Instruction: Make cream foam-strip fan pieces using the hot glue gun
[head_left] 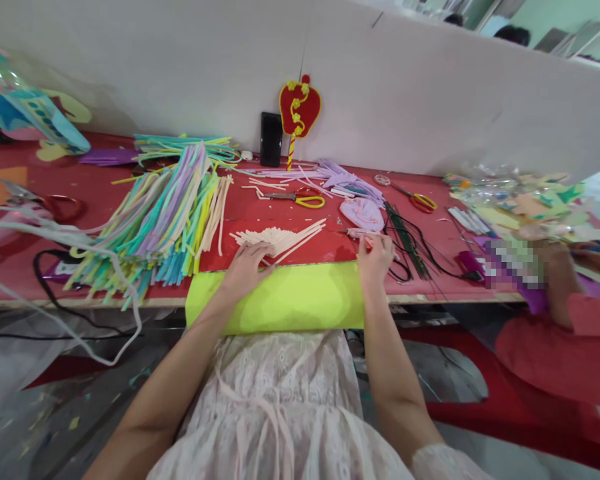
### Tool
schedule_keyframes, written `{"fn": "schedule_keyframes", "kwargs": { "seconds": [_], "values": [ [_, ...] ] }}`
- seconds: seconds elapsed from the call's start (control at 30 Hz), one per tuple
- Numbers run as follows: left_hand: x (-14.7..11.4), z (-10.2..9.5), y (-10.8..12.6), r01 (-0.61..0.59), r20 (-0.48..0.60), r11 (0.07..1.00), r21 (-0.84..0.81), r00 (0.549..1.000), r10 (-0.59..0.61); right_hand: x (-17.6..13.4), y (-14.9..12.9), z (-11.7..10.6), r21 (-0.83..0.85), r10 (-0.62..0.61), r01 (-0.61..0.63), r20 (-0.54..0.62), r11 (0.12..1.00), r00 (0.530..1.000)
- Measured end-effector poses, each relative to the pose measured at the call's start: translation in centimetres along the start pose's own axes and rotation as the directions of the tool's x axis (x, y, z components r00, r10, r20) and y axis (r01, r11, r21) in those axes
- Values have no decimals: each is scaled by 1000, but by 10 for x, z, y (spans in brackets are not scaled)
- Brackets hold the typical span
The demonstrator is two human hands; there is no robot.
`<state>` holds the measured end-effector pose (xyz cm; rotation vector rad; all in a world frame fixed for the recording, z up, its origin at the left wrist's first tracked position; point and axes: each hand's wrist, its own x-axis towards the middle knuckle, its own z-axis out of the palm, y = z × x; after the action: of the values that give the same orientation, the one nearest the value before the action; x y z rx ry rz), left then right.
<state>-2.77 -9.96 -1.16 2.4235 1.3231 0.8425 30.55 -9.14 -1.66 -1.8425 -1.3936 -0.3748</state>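
Left hand rests on the near edge of the fanned cream strips, just beyond the lime sheet; whether it pinches any, I can't tell. My right hand grips what looks like a glue gun. Best, I judge, to steady the strips flat and aim slowly. No brand or lettering is legible.

The person wears a dress of very pale pink, almost white cloth. Its upper part carries a lace pattern with small rounded figures. At the waist the cloth is gathered, and from there it falls in soft folds. Thin pink ribbons hang at the front. On the near right, a loose sleeve is similarly pale.
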Motion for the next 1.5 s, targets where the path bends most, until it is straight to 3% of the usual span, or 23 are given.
{"fn": "schedule_keyframes", "kwargs": {
  "seconds": [0.13,0.23,0.33,0.53,1.5],
  "values": [
    [0,1,-2,-6,9,1000,23,1000,6,-8,-41,22,302,-159,127,82,945,984],
    [1,2,-4,-5,14,1000,16,1000,5,-13,-69,39,368,-214,149,142,918,967],
    [2,3,-5,9,11,1000,9,1000,-9,-17,-84,47,327,-265,193,191,925,945],
    [4,6,-7,23,17,1000,20,1000,-24,-21,-84,47,226,-272,224,209,948,939],
    [14,9,3,90,-32,995,39,996,-89,-18,-84,54,247,-249,181,280,952,927]
  ]
}}
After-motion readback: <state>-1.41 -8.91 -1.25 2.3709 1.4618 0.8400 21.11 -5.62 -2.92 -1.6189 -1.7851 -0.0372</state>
